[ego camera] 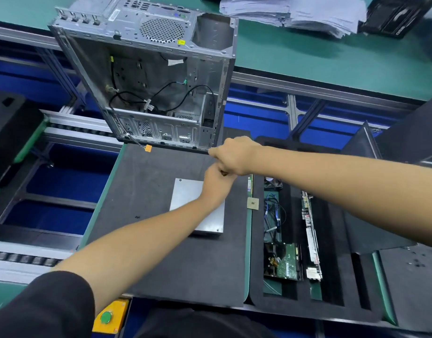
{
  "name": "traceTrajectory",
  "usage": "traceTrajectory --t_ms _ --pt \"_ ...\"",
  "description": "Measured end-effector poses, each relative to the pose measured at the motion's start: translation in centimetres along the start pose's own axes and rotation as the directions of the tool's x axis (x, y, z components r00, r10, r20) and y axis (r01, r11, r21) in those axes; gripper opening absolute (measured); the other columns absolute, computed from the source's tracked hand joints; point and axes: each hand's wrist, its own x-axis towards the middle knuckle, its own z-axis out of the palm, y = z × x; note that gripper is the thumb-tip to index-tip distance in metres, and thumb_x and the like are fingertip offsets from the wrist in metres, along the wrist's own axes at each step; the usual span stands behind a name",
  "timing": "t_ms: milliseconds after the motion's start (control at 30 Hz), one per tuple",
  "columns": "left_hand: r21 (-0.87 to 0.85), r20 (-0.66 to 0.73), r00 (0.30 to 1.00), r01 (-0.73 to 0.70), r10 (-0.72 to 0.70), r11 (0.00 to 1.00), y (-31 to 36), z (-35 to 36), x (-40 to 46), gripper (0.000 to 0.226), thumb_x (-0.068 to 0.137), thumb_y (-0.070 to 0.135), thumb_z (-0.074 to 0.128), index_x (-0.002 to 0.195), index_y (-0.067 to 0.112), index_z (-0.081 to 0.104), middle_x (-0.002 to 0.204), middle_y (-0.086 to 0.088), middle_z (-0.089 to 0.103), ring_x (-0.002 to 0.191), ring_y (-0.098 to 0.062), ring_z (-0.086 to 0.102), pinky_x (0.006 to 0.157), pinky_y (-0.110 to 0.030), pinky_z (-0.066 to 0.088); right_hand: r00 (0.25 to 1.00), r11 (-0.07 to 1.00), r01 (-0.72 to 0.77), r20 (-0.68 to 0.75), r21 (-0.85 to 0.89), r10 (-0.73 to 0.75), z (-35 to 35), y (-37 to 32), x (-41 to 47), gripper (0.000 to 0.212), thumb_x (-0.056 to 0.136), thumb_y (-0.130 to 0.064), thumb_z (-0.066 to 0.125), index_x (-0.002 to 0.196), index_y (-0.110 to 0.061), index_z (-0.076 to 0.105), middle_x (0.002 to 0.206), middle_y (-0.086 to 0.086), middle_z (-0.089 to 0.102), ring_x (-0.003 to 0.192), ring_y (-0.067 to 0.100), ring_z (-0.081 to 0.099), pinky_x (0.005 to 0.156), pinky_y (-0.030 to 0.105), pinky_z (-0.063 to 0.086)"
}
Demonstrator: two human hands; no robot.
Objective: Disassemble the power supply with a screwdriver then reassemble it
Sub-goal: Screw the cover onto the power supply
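Dark foam mat is bearing a flat grey metal power supply; above it, left hand and right hand are meeting, both curled, their contents hidden

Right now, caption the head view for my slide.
Both hands meet above the metal box on the mat, open computer case behind.
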Motion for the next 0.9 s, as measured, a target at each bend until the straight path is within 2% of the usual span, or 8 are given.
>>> traceTrajectory --t_ms 100,167,300,433,533,667,800,900 --pt "-0.057 0.075 0.997 -0.03 0.035 0.998 1.0 -0.3 0.2 0.031 0.089 0.007 0.054 0.066 0.024 0.063 0.055 0.013 0.057 0.054 0.003 0.049 0.057 -0.017 0.038 1.0 1.0 0.001 -0.006 -0.005 -0.001 -0.2 0.3 0.1 0.014 0.099 -0.032 0.044 0.098 -0.02 0.038 0.075 0.0 0.042 0.067 0.026 0.049 0.058 0.035 0.036" --pt "0.04 0.201 0.979 0.028 -0.036 0.999 1.9 -1.2 1.2 0.015 0.079 0.023 0.051 0.072 0.014 0.06 0.057 0.003 0.051 0.055 -0.009 0.042 0.056 -0.024 0.034 0.993 0.991 0.114 0.006 -0.07 -0.114 -0.8 1.3 0.0 0.018 0.096 -0.036 0.045 0.099 -0.024 0.031 0.07 -0.001 0.046 0.059 0.022 0.047 0.052 0.034 0.032" --pt "0.176 0.381 0.908 0.116 -0.176 0.978 1.3 -2.6 2.0 0.032 0.087 0.036 0.065 0.096 0.005 0.066 0.076 -0.006 0.053 0.071 -0.016 0.045 0.07 -0.031 0.04 0.93 0.9 0.365 0.043 -0.239 -0.366 -1.0 2.0 -0.3 0.022 0.092 -0.028 0.05 0.097 -0.027 0.028 0.068 0.002 0.052 0.056 0.028 0.048 0.048 0.031 0.028" --pt "0.077 0.29 0.957 0.004 -0.026 0.997 1.0 -2.3 1.0 0.006 0.091 0.022 0.067 0.094 0.018 0.064 0.073 0.008 0.06 0.061 0.007 0.054 0.059 -0.01 0.042 0.984 0.985 0.166 -0.065 -0.036 -0.168 0.0 1.1 -0.3 0.012 0.093 -0.02 0.049 0.096 -0.021 0.037 0.066 0.001 0.039 0.061 0.028 0.045 0.05 0.032 0.026" --pt "0.081 0.149 0.984 -0.11 0.098 0.991 0.1 -1.1 0.2 0.009 0.091 0.005 0.057 0.098 0.006 0.063 0.088 -0.004 0.065 0.083 -0.005 0.058 0.075 -0.023 0.047 0.998 0.998 -0.013 -0.058 0.063 0.017 0.6 -0.8 -0.4 0.02 0.09 -0.013 0.058 0.102 -0.018 0.043 0.069 0.002 0.037 0.073 0.032 0.049 0.059 0.037 0.036" --pt "0.4 0.216 0.962 -0.241 0.165 0.884 -2.5 -3.4 -0.1 0.019 0.088 0.027 0.075 0.097 0.033 0.059 0.092 0.014 0.066 0.094 -0.008 0.055 0.078 -0.028 0.05 0.986 0.968 -0.155 -0.024 0.198 0.162 0.6 -1.0 -0.2 0.018 0.093 -0.017 0.056 0.109 -0.013 0.047 0.081 0.006 0.044 0.079 0.034 0.05 0.063 0.038 0.037" --pt "0.389 0.282 0.951 -0.233 0.125 0.892 -4.2 -5.9 0.4 0.014 0.088 0.026 0.078 0.101 0.027 0.073 0.094 0.022 0.074 0.093 0.006 0.067 0.089 -0.027 0.053 0.999 0.981 -0.021 -0.025 0.193 0.026 0.6 0.2 -0.6 0.017 0.097 -0.031 0.048 0.104 -0.02 0.038 0.075 0.001 0.046 0.081 0.035 0.058 0.062 0.038 0.04" --pt "0.349 0.304 0.943 -0.246 0.139 0.904 -4.2 -6.1 0.8 0.011 0.087 0.026 0.079 0.096 0.031 0.075 0.093 0.02 0.076 0.094 0.005 0.07 0.093 -0.023 0.054 0.979 0.969 0.195 -0.029 -0.149 -0.201 -0.1 1.0 -0.8 0.038 0.094 -0.041 0.05 0.125 -0.024 0.036 0.084 0.004 0.057 0.074 0.032 0.059 0.053 0.033 0.034"
